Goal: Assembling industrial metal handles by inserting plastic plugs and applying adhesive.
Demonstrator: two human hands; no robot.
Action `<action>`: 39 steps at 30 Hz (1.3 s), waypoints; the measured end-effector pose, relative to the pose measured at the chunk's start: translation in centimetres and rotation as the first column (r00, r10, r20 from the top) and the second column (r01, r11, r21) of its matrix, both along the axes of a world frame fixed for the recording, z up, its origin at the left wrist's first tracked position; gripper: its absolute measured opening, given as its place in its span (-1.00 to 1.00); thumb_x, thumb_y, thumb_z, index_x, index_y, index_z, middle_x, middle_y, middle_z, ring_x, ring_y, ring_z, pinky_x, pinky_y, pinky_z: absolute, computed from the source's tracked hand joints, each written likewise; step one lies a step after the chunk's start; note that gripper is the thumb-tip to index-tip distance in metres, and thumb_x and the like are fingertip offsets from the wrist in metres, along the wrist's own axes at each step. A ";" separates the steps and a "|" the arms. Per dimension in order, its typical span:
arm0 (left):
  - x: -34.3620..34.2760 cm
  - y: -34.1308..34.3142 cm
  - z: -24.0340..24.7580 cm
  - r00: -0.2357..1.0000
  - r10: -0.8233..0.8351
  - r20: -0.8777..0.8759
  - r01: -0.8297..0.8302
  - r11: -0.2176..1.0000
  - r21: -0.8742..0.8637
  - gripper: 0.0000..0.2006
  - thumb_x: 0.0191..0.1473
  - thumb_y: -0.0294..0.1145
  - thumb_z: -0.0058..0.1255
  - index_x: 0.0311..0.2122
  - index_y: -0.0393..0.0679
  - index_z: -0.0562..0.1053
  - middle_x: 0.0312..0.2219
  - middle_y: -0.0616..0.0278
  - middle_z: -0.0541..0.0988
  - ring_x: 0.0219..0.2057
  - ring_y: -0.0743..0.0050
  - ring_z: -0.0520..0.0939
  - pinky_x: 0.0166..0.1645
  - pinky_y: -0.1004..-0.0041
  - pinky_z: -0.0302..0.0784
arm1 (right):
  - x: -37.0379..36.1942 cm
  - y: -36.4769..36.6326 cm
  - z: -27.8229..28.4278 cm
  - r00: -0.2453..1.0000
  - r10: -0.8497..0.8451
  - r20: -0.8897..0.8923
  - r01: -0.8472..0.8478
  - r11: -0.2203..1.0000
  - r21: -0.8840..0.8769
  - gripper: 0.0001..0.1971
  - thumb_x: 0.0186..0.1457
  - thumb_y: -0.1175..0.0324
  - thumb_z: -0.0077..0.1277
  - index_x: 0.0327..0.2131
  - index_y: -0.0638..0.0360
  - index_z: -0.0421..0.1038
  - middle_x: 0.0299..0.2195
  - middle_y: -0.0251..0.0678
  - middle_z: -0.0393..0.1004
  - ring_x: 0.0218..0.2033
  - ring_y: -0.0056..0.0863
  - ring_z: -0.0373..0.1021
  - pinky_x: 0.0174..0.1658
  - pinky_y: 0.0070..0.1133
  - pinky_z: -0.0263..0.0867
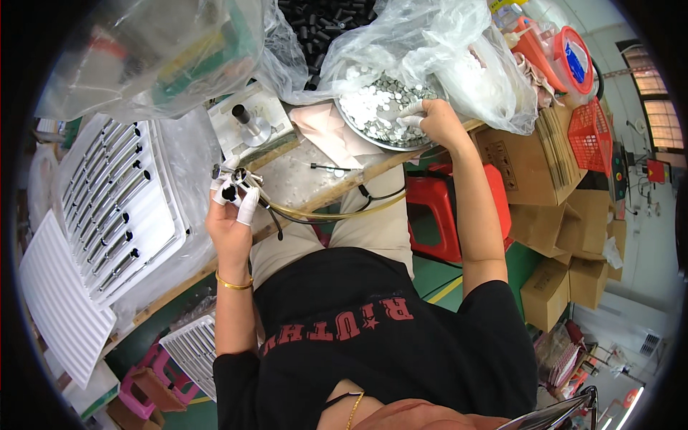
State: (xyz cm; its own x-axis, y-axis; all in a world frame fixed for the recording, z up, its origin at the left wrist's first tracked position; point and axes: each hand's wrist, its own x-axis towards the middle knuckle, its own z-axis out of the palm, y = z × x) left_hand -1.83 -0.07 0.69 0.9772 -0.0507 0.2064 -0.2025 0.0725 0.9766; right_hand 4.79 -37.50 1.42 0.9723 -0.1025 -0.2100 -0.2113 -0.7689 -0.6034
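Observation:
Several chrome tubes (251, 184) with dark open ends are bunched in my left hand (233, 218), whose fingers curl round them. White covers wrap the fingertips of both hands. Over the right part of a round metal bowl (390, 145), my right hand (441, 123) has its thumb and finger brought close together at the small silvery white discs (380, 107). Whatever lies between those fingertips is too small to make out. Between my hands stands a metal fixture (252, 133) with an upright black-topped post, fixed on a pale block.
On the left, a white tray (154, 208) holds rows of chrome tubes beside a ribbed white sheet (61, 287). Clear plastic bags (423, 43) hang over the bowl and black parts (319, 29). A red stool (459, 208) and cardboard boxes (530, 161) stand at right.

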 end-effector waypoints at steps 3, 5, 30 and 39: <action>-0.3 -0.4 0.5 0.999 0.009 -0.034 -0.008 1.000 0.021 -0.55 0.01 -0.63 -0.01 0.06 -0.34 0.26 -0.11 0.17 0.40 -0.17 0.49 0.47 -0.08 0.50 0.39 | -0.3 -1.3 -0.4 0.998 -0.041 0.037 0.043 0.997 -0.065 -0.84 -0.14 0.37 0.15 -0.39 0.11 0.57 -0.45 -0.10 0.52 -0.38 -0.29 0.45 -0.24 -0.49 0.32; -0.4 -0.4 0.6 1.000 0.009 -0.012 -0.009 1.000 0.021 -0.55 0.01 -0.63 -0.01 0.07 -0.34 0.26 -0.13 0.18 0.41 -0.18 0.50 0.47 -0.08 0.51 0.39 | -0.6 -1.6 -0.5 0.998 -0.050 0.042 0.055 0.991 -0.120 -0.85 -0.14 0.38 0.13 -0.40 0.09 0.57 -0.45 -0.09 0.52 -0.38 -0.26 0.45 -0.24 -0.48 0.32; -0.6 0.4 -0.1 0.991 0.033 -0.130 -0.037 0.999 -0.025 -0.56 -0.01 -0.68 -0.01 0.04 -0.34 0.29 -0.09 0.20 0.38 -0.18 0.52 0.46 -0.10 0.53 0.38 | -1.0 3.5 -0.6 0.981 0.194 -0.009 -0.184 0.912 -0.368 -0.82 -0.21 0.51 -0.04 -0.44 0.24 0.50 -0.44 0.03 0.48 -0.32 -0.07 0.42 -0.21 -0.32 0.32; 0.1 0.4 -1.1 0.999 0.001 0.046 0.004 0.994 -0.105 -0.67 -0.06 -0.73 0.04 -0.13 -0.27 0.38 -0.01 0.16 0.29 -0.08 0.49 0.41 -0.07 0.54 0.36 | -2.3 4.1 -1.1 0.952 0.276 0.132 -0.200 0.887 -0.417 -0.86 -0.17 0.51 0.02 -0.43 0.20 0.52 -0.46 -0.02 0.48 -0.35 -0.13 0.43 -0.26 -0.35 0.32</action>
